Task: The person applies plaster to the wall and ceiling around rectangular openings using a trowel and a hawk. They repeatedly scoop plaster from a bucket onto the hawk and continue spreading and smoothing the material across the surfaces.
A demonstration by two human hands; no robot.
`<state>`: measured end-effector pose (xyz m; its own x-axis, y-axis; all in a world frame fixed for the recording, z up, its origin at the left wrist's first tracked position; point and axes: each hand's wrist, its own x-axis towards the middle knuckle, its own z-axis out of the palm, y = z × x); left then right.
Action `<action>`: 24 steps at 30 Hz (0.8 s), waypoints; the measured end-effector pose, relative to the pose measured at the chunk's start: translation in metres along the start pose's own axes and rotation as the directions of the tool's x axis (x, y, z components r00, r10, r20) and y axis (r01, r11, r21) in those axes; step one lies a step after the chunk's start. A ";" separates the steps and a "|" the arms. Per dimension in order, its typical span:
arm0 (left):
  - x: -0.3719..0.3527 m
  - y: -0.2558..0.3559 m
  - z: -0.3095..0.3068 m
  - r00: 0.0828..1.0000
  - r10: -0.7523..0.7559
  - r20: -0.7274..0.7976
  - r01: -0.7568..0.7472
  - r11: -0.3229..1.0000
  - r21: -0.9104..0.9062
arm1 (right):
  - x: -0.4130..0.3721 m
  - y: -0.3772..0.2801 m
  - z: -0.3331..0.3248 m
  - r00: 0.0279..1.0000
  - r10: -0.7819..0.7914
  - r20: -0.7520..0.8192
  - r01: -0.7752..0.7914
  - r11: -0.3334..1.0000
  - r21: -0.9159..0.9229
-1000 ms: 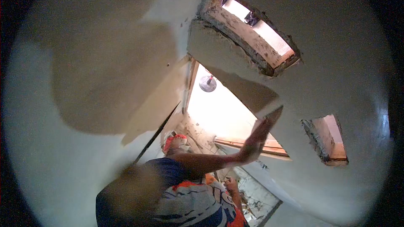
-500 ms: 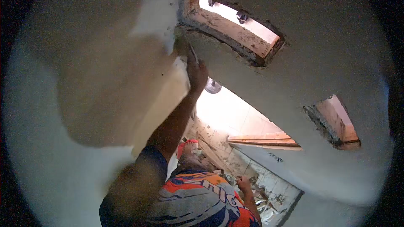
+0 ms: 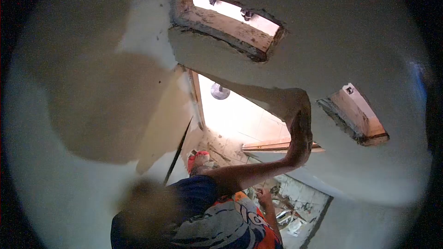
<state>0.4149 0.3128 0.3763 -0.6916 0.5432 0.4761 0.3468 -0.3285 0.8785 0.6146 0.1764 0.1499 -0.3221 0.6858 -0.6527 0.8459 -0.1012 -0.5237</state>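
My left hand [image 3: 300, 129] is raised on a bent arm, close against the grey plastered wall [image 3: 230, 57], beside the upper edge of a bright doorway-like opening [image 3: 235, 115]. Its fingers look curled in. A dark brown band [image 3: 272, 99] on the wall tapers leftward from the hand; what the hand holds I cannot tell. Low down beside my patterned shirt [image 3: 212, 226], my right hand [image 3: 264, 197] has its fingers closed, their inner side hidden.
Two rough-edged recesses cut the wall, a long one [image 3: 226, 27] above and a smaller one [image 3: 357, 115] right. Left is a surface with a darker patch [image 3: 106, 106]. Below lie a foot in red footwear [image 3: 198, 159], rubble [image 3: 290, 216] and a wooden edge [image 3: 265, 145]. A round metallic object [image 3: 220, 91] shows in the opening.
My left hand has swung right and slightly down, from the corner by the long recess to the wall above the opening. The view has shifted a little; my right hand stays low.
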 end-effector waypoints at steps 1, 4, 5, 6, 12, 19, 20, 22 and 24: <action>0.004 0.015 -0.017 0.992 -0.004 0.129 0.009 0.999 -0.037 | -0.005 0.001 0.001 0.999 0.032 0.006 -0.032 0.999 0.006; -0.022 -0.003 -0.024 0.961 -0.014 0.278 0.039 0.996 -0.085 | -0.010 0.019 0.011 0.999 0.044 0.014 -0.045 0.999 0.028; -0.027 -0.008 -0.035 0.971 -0.070 0.230 0.096 0.990 -0.104 | -0.010 0.024 0.016 1.000 0.027 0.013 -0.027 0.999 0.033; -0.032 -0.017 -0.041 0.975 -0.126 0.183 0.150 0.981 -0.124 | -0.012 0.022 0.017 1.000 0.022 0.013 -0.023 0.998 0.052; 0.012 -0.107 -0.084 0.983 -0.137 -0.125 0.135 0.991 -0.022 | -0.011 0.017 0.023 0.998 -0.009 0.065 0.011 0.999 -0.034; 0.173 0.047 -0.085 0.825 -0.435 0.361 0.549 0.468 -0.693 | 0.022 0.029 0.025 0.998 -0.056 -0.042 0.054 0.998 -0.028; 0.190 0.037 -0.078 0.907 -0.191 0.376 0.407 0.630 -0.661 | 0.029 0.034 0.028 0.996 -0.064 -0.061 0.062 0.998 -0.024; 0.213 0.101 -0.098 0.834 0.250 0.492 -0.303 0.953 0.028 | 0.043 0.051 0.035 0.998 -0.036 -0.055 0.037 0.999 0.021; 0.214 0.172 -0.117 0.806 0.206 0.555 -0.399 0.881 0.252 | 0.048 0.058 0.040 0.996 -0.067 -0.059 0.069 0.997 0.030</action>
<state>0.2524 0.2828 0.6249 -0.1341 0.7987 0.5866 0.7416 -0.3118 0.5940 0.6310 0.1744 0.0667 -0.3524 0.7325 -0.5825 0.8086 -0.0751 -0.5836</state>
